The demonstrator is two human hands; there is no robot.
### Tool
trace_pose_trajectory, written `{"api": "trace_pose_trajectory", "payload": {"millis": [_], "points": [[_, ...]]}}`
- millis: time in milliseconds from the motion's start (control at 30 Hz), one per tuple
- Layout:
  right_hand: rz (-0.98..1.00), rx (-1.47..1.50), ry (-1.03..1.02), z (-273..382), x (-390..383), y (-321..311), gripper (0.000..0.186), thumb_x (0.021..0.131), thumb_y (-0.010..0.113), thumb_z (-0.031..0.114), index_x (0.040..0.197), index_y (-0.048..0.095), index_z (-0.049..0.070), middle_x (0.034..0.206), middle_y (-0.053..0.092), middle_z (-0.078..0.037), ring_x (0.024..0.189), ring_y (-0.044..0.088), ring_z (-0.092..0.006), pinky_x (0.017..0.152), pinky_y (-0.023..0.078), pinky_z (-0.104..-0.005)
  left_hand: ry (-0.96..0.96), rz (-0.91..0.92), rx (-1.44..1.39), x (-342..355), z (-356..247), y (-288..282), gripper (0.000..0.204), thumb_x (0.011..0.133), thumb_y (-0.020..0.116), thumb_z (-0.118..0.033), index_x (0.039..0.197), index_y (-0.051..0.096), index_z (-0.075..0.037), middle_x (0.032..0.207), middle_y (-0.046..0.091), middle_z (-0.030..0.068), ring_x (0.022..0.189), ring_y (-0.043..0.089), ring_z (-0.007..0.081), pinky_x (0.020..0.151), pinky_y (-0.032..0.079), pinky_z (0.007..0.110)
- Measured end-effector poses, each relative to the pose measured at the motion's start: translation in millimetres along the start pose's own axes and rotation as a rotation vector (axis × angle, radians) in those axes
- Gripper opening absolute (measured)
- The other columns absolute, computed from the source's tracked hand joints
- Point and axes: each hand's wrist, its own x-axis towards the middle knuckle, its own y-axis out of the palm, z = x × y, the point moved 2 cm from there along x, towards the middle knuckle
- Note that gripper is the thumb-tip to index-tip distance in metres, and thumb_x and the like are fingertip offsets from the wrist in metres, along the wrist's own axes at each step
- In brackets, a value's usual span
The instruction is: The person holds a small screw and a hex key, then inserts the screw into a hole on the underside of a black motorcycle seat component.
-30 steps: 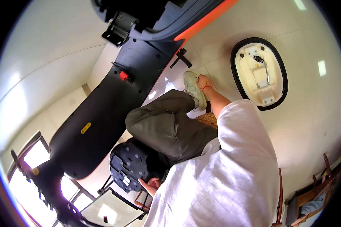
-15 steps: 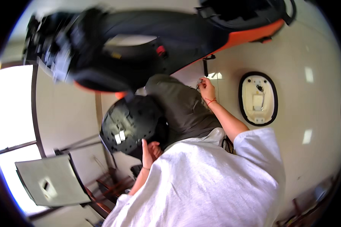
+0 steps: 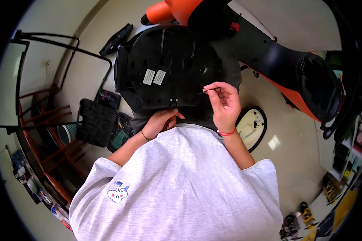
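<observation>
A black plastic panel [image 3: 177, 60] with two white labels lies across my lap, small metal fittings [image 3: 173, 100] and dark loops near its lower edge. At that edge is my left hand [image 3: 161, 122], closed with curled fingers, the thumb and forefinger near the loops; what they hold is hidden. My right hand [image 3: 225, 104], above the panel's lower right, pinches a thin black rod-like tool [image 3: 203, 92].
An orange and black scooter [image 3: 261, 52] stands beyond and right. A cream oval seat base [image 3: 248, 136] lies on the floor at right. At left are an open black case [image 3: 96, 120], a metal frame [image 3: 68, 50] and wooden chairs [image 3: 56, 168]. Small tools crowd the lower right rim.
The view has swung round, bringing the panel upright before me and the scooter to the upper right. My right hand has moved from beside my shoe and leg to over the panel.
</observation>
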Motion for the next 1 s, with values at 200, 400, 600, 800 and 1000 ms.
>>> {"api": "trace_pose_trajectory", "payload": {"millis": [200,400,600,800,1000], "points": [[0.233,-0.188,-0.168,-3,6,25,0.022,0.078,0.066,-0.010,0.096,0.057,0.000,0.092,0.068,-0.014,0.082,0.066,-0.0210,0.072,0.054,-0.0276,0.067,0.063,0.173,-8,-7,12,0.033,0.099,0.049,-0.032,0.101,0.066,-0.004,0.061,0.041,-0.0045,0.057,0.037,0.0031,0.055,0.030,0.019],[0.330,-0.212,-0.204,-1,-3,25,0.026,0.074,0.069,-0.011,0.093,0.055,0.000,0.089,0.068,-0.016,0.079,0.067,-0.0247,0.068,0.054,-0.0296,0.056,0.196,0.175,-14,-21,21,0.032,0.098,0.049,-0.034,0.115,0.063,-0.011,0.112,0.061,-0.0017,0.106,0.051,0.0075,0.093,0.038,0.021],[0.359,-0.292,-0.254,-5,-6,22,0.028,0.073,0.071,-0.009,0.092,0.053,-0.001,0.086,0.068,-0.017,0.073,0.067,-0.0251,0.064,0.054,-0.0297,-0.029,0.207,0.073,-12,-28,20,0.031,0.098,0.050,-0.034,0.115,0.064,-0.011,0.097,0.059,-0.0063,0.078,0.045,0.0028,0.075,0.038,0.017],[0.269,-0.281,-0.172,-6,-11,14,0.028,0.073,0.070,-0.011,0.093,0.052,-0.002,0.090,0.068,-0.019,0.076,0.067,-0.0246,0.065,0.054,-0.0288,-0.007,0.242,0.035,-2,-24,24,0.031,0.098,0.047,-0.032,0.112,0.063,-0.010,0.068,0.039,-0.0051,0.065,0.035,0.0045,0.063,0.030,0.019],[0.217,-0.172,-0.107,-13,-15,9,0.027,0.075,0.069,-0.012,0.093,0.052,-0.002,0.091,0.067,-0.019,0.078,0.066,-0.0237,0.066,0.053,-0.0283,0.049,0.241,0.043,3,-28,27,0.030,0.099,0.045,-0.026,0.111,0.063,-0.006,0.065,0.038,-0.0038,0.062,0.035,0.0056,0.061,0.030,0.020]]}}
